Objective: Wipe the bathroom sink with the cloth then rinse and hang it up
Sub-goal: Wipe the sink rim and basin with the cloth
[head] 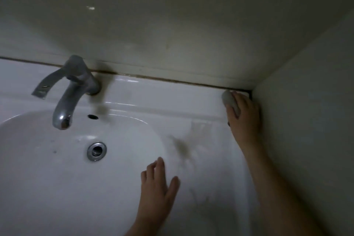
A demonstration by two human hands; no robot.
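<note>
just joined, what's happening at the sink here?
A person is wiping the white sink. The right hand presses a bunched pale cloth into the back right corner of the ledge, where it meets the two walls. The left hand rests open on the near right rim of the basin. A dark smudge shows on the rim between the hands. The faucet shows no water running, so rinsing and hanging are not yet done.

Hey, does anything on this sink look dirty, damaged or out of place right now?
Yes. A dark smudge sits on the sink deck right of the basin, with faint streaks around it. The seam along the back wall looks dark and grimy. The right hand presses the cloth into the far corner.
</note>
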